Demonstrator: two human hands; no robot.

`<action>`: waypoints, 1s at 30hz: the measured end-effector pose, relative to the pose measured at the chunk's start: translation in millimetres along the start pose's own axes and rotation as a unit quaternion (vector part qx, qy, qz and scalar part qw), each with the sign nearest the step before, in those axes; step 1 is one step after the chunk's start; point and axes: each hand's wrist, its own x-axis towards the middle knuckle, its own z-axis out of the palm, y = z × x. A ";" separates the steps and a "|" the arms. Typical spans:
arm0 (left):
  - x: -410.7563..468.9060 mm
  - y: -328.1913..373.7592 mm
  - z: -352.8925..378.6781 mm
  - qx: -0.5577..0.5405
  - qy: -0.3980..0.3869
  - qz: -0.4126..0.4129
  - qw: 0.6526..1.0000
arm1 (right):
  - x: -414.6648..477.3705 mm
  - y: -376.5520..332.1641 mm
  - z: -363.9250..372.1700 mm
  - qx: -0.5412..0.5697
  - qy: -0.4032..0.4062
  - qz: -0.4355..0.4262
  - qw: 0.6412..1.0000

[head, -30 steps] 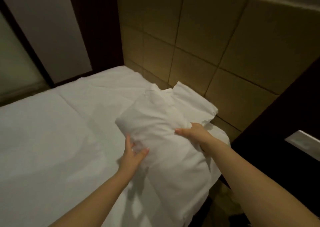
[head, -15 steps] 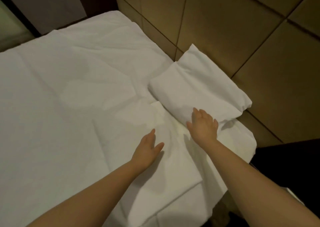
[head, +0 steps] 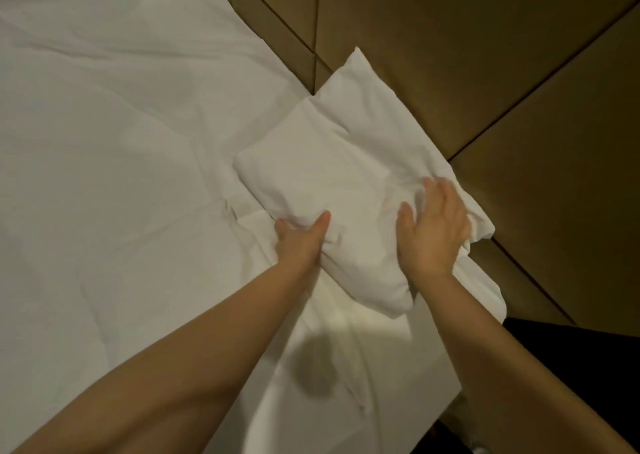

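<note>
A white pillow lies at the head of the bed, angled against the padded headboard. My left hand grips its near left edge, thumb on top and fingers tucked under the fabric. My right hand lies on the pillow's near right end with fingers spread, their tips sunk in the wrinkled case. The pillow's near corner overhangs the folded sheet.
The bed's white sheet fills the left and centre, with a folded layer near the bed's right corner. A tan panelled headboard runs along the top right. Dark floor or furniture lies at lower right.
The pillow went from held up, to lying at the headboard with both hands flat on the sheet. Now both hands are on its near end, the left gripping, and the view is closer.
</note>
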 end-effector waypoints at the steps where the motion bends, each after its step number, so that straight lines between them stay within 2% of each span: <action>1: -0.5 1.9 0.6 -0.028 -0.004 0.000 1.000 | 2.0 4.2 -4.9 0.005 0.046 0.028 0.999; 3: 2.5 6.7 2.4 -0.096 -0.004 -0.012 0.995 | 2.6 13.3 -10.6 0.007 0.080 0.090 0.993; 7: 14.5 12.6 9.1 -0.181 -0.003 -0.055 0.982 | 3.5 13.1 -12.2 0.053 0.009 0.180 0.982; 9: 13.3 16.7 9.0 -0.203 -0.032 -0.051 0.977 | 8.9 11.9 -14.1 0.058 -0.024 0.189 0.980; 12: -11.9 33.8 5.4 -0.253 -0.101 -0.041 0.961 | 16.4 14.5 -25.3 -0.009 -0.092 0.163 0.982; 14: -35.6 46.8 -0.6 -0.279 -0.139 -0.040 0.949 | 19.1 7.8 -40.7 -0.017 -0.107 0.153 0.982; 16: -64.4 61.2 -10.8 -0.315 -0.188 -0.036 0.929 | 18.0 -6.6 -60.0 0.026 -0.099 0.150 0.983; 19: -115.7 81.2 -37.9 -0.347 -0.222 -0.016 0.911 | 9.1 -36.5 -98.0 0.120 -0.084 0.135 0.980; 22: -164.1 86.2 -83.5 -0.362 -0.234 0.002 0.902 | -12.3 -74.3 -152.3 0.299 -0.104 0.140 0.938; 25: -199.6 68.4 -138.9 -0.346 -0.223 0.022 0.911 | -40.0 -94.9 -198.5 0.328 -0.211 0.089 0.916; 27: -207.0 42.1 -175.6 -0.330 -0.207 0.022 0.921 | -63.1 -101.7 -210.9 0.347 -0.317 0.083 0.879; 29: -204.4 10.4 -210.7 -0.319 -0.214 0.004 0.923 | -91.9 -103.0 -195.8 0.343 -0.380 0.102 0.853; 30: -198.4 -8.7 -227.1 -0.313 -0.206 -0.013 0.927 | -110.3 -104.2 -179.8 0.312 -0.395 0.105 0.858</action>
